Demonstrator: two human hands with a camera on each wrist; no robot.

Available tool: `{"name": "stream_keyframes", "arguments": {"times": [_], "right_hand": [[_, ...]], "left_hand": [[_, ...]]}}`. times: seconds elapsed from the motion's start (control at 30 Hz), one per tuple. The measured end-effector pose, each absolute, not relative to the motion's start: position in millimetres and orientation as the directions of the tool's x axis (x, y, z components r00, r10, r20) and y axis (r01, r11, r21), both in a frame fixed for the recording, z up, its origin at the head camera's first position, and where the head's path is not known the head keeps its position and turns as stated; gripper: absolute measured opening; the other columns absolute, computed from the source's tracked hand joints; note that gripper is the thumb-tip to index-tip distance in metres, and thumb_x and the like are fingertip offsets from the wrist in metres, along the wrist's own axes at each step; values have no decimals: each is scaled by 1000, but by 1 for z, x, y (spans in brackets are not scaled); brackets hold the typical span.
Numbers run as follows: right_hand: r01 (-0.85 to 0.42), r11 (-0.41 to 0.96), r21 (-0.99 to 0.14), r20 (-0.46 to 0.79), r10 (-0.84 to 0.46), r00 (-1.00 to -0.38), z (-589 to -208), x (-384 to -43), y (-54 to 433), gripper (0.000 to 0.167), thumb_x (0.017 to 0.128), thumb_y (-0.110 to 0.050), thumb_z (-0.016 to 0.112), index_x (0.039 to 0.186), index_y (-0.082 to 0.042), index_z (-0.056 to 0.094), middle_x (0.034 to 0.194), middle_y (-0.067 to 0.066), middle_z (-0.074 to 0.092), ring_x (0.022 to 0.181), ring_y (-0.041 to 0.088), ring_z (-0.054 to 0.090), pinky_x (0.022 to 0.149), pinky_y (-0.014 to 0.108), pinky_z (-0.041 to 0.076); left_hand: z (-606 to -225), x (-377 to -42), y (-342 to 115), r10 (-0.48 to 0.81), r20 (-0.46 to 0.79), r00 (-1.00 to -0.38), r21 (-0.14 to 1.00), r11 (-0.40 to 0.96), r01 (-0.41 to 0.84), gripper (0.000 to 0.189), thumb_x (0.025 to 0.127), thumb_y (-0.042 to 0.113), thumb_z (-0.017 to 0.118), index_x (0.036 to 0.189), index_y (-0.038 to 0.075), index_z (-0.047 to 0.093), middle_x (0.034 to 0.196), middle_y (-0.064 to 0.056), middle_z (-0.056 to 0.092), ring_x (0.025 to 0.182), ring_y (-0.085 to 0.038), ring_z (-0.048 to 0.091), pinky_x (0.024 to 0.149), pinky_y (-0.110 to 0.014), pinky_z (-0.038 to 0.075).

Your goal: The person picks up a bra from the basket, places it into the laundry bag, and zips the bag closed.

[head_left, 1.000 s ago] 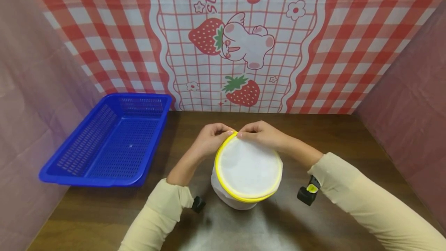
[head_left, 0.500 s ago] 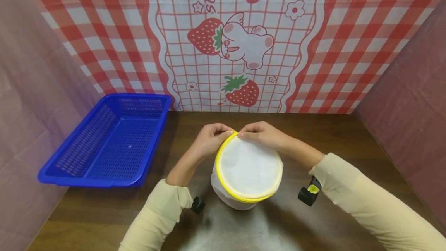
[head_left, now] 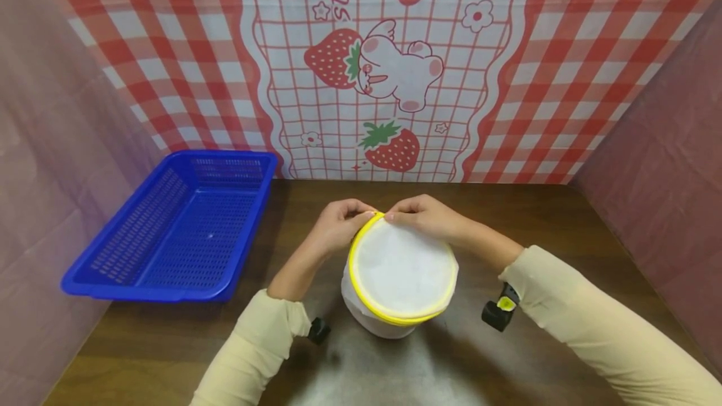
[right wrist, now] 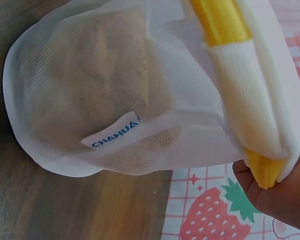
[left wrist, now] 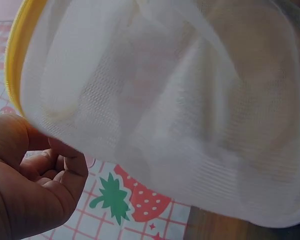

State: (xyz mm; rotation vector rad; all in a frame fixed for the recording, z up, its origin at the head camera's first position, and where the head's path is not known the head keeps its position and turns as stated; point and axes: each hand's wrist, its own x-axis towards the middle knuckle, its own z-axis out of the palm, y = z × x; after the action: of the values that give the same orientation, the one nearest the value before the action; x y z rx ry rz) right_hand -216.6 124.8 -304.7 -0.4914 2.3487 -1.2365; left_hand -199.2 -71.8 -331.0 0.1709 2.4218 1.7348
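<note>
A white mesh laundry bag (head_left: 403, 271), round and drum-shaped, stands on the table with a yellow zipper (head_left: 389, 317) around its top. At the far side of the rim, my left hand (head_left: 336, 225) pinches the edge. Close beside it, my right hand (head_left: 427, 218) pinches the zipper, its thumb lying over the white top. The right wrist view shows a CHAHUA label (right wrist: 112, 132) on the bag's side and something tan showing dimly through the mesh. There, a yellow zipper end (right wrist: 264, 170) sits at my right fingers. The zipper pull is hidden.
A blue plastic basket (head_left: 163, 293) with slotted walls stands at the left on the brown wooden table (head_left: 564, 224). Behind rises a red-and-white checked strawberry cloth (head_left: 496, 111). Pinkish curtains (head_left: 665, 143) close off both sides.
Almost nothing differs. Both hands stay at the far rim, and the bag's top has shifted very slightly.
</note>
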Motion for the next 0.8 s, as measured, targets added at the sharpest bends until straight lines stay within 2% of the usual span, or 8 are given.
{"name": "stream_keyframes", "arguments": {"times": [0.27, 0.47, 0.6, 0.8], "right_hand": [[-92, 526, -846, -214, -491, -844, -309, -219, 126, 31, 93, -30, 56, 107, -5, 68, 90, 6, 68, 65, 12, 61, 59, 29, 53], [-121, 514, -849, -206, -534, -820, -307, -219, 125, 30, 93, -30, 56, 107, -7, 68, 91, 6, 67, 69, 13, 61, 62, 29, 53], [-141, 509, -849, -196, -551, -811, -305, -218, 123, 30, 94, -30, 55, 107, -5, 68, 87, 5, 67, 67, 13, 61, 61, 29, 53], [-105, 521, -847, -214, -514, -830, -307, -218, 123, 31, 94, -31, 55, 105, -5, 69, 81, 4, 66, 64, 13, 61, 59, 30, 53]], "left_hand": [[-334, -200, -74, 182, -29, -983, 943, 331, 33, 21, 90, 19, 62, 100, 3, 70, 93, -12, 69, 74, -15, 58, 64, -23, 50], [-331, -200, -72, 201, -50, -978, 939, 343, 23, 21, 91, 20, 61, 101, 4, 69, 94, -11, 68, 75, -16, 59, 63, -24, 51], [-330, -200, -71, 211, -60, -976, 935, 355, 19, 21, 91, 22, 61, 102, 5, 69, 95, -10, 68, 76, -17, 59, 65, -25, 52], [-331, -199, -71, 196, -52, -979, 936, 352, 21, 22, 91, 22, 61, 101, 5, 69, 96, -10, 68, 76, -16, 59, 65, -25, 51]]}}
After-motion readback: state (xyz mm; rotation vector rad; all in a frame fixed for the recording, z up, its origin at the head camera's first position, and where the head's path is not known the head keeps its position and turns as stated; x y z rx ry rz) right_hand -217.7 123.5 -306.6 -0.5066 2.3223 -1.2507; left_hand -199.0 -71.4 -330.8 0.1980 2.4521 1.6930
